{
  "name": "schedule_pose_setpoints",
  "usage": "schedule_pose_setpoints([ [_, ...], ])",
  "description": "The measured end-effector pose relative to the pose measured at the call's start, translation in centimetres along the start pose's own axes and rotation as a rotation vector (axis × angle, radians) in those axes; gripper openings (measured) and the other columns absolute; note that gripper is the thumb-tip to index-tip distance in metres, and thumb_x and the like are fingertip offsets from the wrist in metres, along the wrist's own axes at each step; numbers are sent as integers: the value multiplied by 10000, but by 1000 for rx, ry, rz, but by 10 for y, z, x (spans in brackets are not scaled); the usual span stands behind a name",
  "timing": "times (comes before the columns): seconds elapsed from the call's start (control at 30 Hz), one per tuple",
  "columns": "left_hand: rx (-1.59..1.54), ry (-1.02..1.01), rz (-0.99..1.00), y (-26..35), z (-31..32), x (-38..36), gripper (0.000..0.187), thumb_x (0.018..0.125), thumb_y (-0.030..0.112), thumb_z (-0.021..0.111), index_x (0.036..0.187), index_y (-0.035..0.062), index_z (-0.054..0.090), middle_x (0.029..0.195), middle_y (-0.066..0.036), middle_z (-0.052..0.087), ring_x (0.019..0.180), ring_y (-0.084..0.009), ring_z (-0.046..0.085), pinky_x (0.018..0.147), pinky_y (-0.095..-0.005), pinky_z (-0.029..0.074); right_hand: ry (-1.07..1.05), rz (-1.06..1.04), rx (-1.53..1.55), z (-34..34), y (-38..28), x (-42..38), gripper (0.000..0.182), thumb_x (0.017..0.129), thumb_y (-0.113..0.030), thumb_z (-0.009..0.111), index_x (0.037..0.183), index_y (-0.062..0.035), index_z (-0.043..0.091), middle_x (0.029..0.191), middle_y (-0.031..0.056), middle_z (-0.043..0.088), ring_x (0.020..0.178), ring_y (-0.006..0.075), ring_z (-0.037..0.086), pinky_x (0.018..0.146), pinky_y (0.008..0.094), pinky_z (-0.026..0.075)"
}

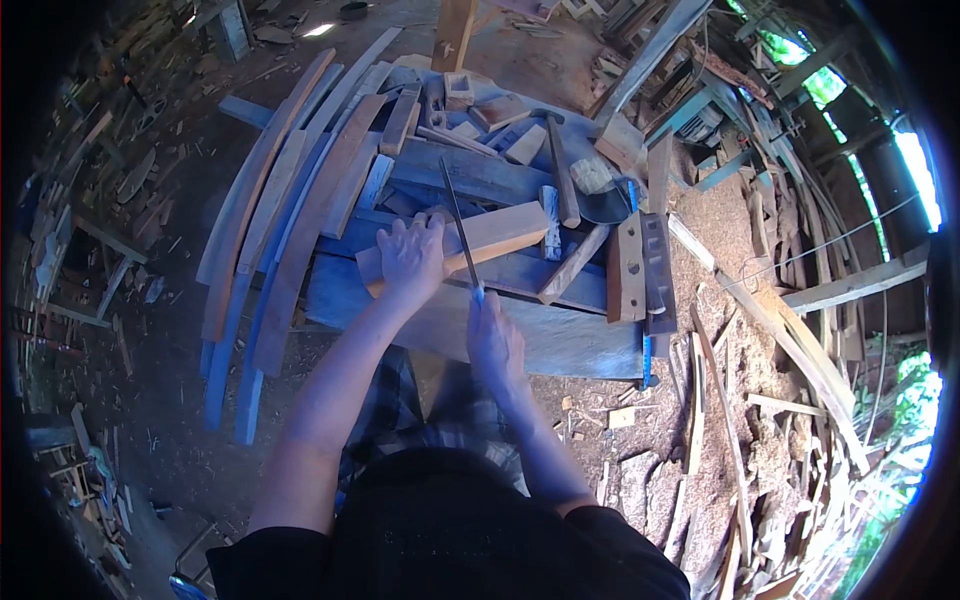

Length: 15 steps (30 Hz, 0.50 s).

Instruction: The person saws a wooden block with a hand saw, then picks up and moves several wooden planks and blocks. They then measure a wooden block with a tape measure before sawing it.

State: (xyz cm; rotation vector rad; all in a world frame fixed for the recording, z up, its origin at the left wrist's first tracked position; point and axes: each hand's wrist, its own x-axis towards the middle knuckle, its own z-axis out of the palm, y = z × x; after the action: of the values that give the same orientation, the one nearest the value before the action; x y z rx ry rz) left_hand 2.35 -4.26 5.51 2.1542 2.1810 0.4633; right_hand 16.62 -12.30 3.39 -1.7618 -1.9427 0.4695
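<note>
A squared wooden block (505,229) lies slantwise across the workbench (560,345). My left hand (410,258) rests over its left part, fingers spread across the top and pressing on the wood. My right hand (494,335) is wrapped round the handle of a thin, dark saw-like blade (456,210). That blade points away from me and crosses the block just right of my left hand. Whether it has cut into the wood cannot be made out. A short white-flecked piece (550,222) stands by the block's right end.
Long curved boards (320,215) overhang the bench's left side. A hammer (562,170), small offcuts (500,111) and a wooden block with holes (626,268) lie on the bench. Wood scraps and sawdust (735,330) cover the ground at right.
</note>
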Motion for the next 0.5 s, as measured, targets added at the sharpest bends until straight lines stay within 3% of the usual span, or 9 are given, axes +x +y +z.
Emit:
schedule_pose_setpoints([
  [0.07,25,-67,-7,1,-2,-1,676,633,261,874,1209,120,551,1123,-79,627,1054,-293,593,867,-495,430,-28,36,-28,3,3,-3,216,1013,-233,441,975,-21,452,759,248,636,705,447,648,588,527,527],
  [0.17,1,-92,-10,0,-3,0,665,626,268,878,1185,116,551,1129,-79,626,1057,-295,592,875,-499,431,-84,71,-17,1,-7,16,213,1012,-236,442,970,-27,453,767,244,638,710,437,655,587,527,529],
  [0.3,-16,-98,-26,2,-7,2,612,624,218,857,1156,110,577,1109,-82,633,1047,-309,594,860,-492,432,-6,-5,23,3,-2,19,213,1010,-244,444,987,-33,461,762,252,637,699,448,642,589,548,506],
  [0.37,16,-85,-35,4,-7,0,682,633,262,874,1210,113,543,1111,-81,624,1066,-303,585,886,-506,431,-22,14,53,-1,2,3,217,1009,-252,444,1006,-37,467,750,265,634,694,463,627,591,564,483],
  [0.43,4,-56,-21,1,-7,1,619,632,237,864,1160,116,564,1097,-78,628,1051,-303,591,869,-495,432,-59,32,-60,-7,3,-15,199,1008,-222,451,975,-26,453,758,230,637,697,418,662,572,505,535],
  [0.5,-10,-47,0,1,-3,-5,558,631,211,855,1110,120,585,1083,-74,633,1037,-302,597,851,-485,433,-65,29,-47,-6,0,-4,196,1007,-220,453,978,-26,452,754,227,638,693,415,663,567,499,536],
])
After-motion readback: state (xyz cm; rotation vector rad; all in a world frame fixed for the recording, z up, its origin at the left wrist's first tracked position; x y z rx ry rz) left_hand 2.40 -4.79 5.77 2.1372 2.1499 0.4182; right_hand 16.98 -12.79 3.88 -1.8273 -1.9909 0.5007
